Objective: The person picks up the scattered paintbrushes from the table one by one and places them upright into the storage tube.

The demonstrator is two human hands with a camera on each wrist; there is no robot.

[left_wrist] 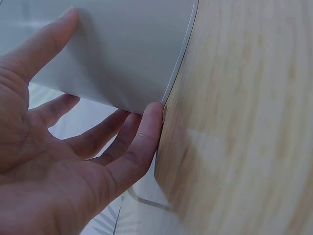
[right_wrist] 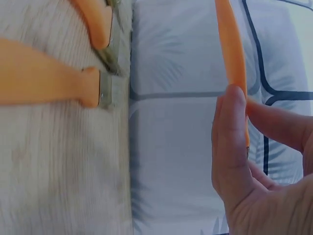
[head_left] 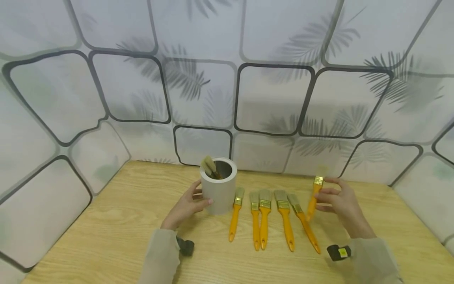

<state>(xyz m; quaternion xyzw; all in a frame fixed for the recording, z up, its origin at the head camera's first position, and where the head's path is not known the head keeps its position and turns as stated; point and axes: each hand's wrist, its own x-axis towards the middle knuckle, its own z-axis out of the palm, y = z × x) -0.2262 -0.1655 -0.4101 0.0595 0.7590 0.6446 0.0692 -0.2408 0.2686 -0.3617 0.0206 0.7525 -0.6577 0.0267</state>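
Observation:
My left hand (head_left: pixel 187 207) grips the side of a white cylindrical container (head_left: pixel 220 197), thumb on its front and fingers around its far side. The left wrist view shows the little finger down by the container's (left_wrist: pixel 127 54) bottom edge. Paintbrushes (head_left: pixel 209 165) poke out of the container's top, pale bristles up. At the right, my right hand (head_left: pixel 338 201) pinches a paintbrush (head_left: pixel 314 197) by its orange handle, bristles upward, raised above the table. The right wrist view shows the handle (right_wrist: pixel 231 44) between thumb and fingers.
Several paintbrushes (head_left: pixel 264 221) with orange handles lie in a row between container and right hand, bristles toward the wall. The wooden table (head_left: pixel 117 221) meets a wall (head_left: pixel 202 98) with a leaf and rounded-block pattern close behind the container.

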